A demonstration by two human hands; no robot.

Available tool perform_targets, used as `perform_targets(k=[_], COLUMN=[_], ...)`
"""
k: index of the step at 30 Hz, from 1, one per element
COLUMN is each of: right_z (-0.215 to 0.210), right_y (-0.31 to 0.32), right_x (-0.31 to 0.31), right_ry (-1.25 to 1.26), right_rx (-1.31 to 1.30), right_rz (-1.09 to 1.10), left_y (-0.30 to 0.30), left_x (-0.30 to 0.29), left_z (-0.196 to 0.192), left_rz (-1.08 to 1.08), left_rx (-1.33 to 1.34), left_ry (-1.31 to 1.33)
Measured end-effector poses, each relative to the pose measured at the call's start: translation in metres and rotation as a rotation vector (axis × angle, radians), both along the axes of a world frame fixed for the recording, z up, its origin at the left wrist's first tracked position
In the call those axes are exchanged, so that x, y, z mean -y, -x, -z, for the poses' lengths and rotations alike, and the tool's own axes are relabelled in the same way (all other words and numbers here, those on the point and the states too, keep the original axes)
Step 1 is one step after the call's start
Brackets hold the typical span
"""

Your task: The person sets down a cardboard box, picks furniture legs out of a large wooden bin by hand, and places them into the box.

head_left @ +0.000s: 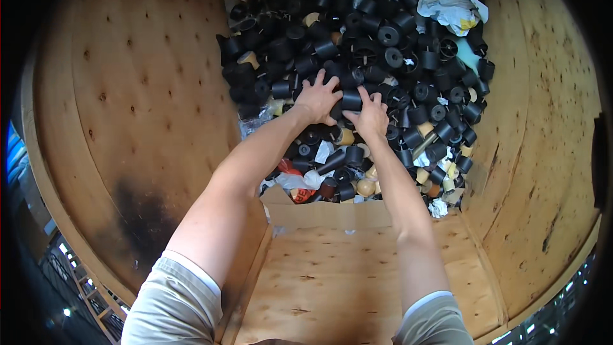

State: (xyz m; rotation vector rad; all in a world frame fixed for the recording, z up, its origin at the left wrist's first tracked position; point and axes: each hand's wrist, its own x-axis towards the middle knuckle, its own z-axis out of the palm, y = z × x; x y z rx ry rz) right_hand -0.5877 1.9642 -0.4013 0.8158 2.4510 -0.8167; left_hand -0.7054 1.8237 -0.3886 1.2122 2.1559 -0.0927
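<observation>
A deep pile of short black cylinders (pixel 429 59), some with a metal stud or a centre hole, fills the far part of a wooden crate. Both my arms reach into it. My left hand (pixel 315 100) rests on the pile, fingers spread and thumb apart. My right hand (pixel 370 117) has its thumb and forefinger around the right end of one black cylinder (pixel 350 99), which lies between my two hands. The undersides of both hands' fingers are partly hidden.
Plywood walls (pixel 128 89) rise left and right, with a wooden panel (pixel 338 268) nearest me. Crumpled printed plastic (pixel 450 7) lies at the back right. Clear plastic (pixel 255 121), a red wrapper (pixel 288 167), tan pieces (pixel 366 187) and a cardboard strip (pixel 325 215) mix with the pile.
</observation>
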Motion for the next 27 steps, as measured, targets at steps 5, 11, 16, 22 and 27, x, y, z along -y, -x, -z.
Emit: perform_targets(k=[5, 11, 16, 22, 27], right_z=[0.004, -0.004, 0.002, 0.028, 0.034], right_y=[-0.022, -0.073, -0.045, -0.024, -0.018], right_x=[0.002, -0.021, -0.01, 0.011, 0.006], right_ry=[0.082, 0.819, 0.953, 1.297, 1.209], right_rx=[-0.014, -0.235, 0.01, -0.221, -0.187], right_rz=[0.036, 0.79, 0.891, 1.131, 1.127], left_y=[-0.019, -0.014, 0.007, 0.013, 0.019], left_x=[0.021, 0.064, 0.058, 0.017, 0.009], left_z=[0.002, -0.009, 0.01, 0.042, 0.032], left_rz=[-0.053, -0.272, -0.553, -0.97, -1.121], left_rx=[0.033, -0.012, 0.317, 0.786, 1.078], left_ry=[-0.085, -0.068, -0.195, -0.19, -0.191])
